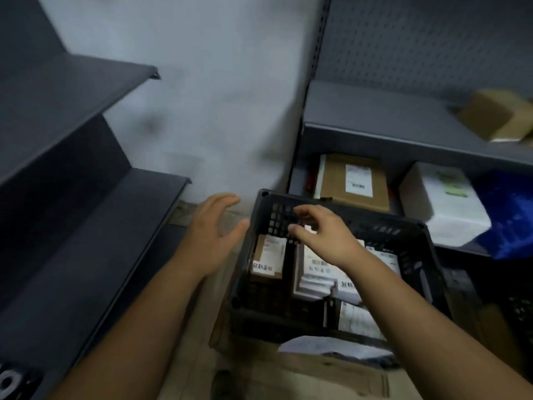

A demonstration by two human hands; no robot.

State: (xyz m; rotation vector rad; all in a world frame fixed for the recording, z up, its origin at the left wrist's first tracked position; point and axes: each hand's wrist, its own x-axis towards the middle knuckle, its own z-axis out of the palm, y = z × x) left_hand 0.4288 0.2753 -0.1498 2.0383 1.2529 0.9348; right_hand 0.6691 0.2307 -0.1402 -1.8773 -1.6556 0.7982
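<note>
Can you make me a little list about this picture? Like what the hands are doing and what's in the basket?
crate: dark plastic, open top
parcels: labelled, lying inside the crate
left hand: open, just left of the crate
right hand: over the parcels, fingers loosely bent, holding nothing that shows
right shelves: brown box, white box and blue bag side by side
</note>
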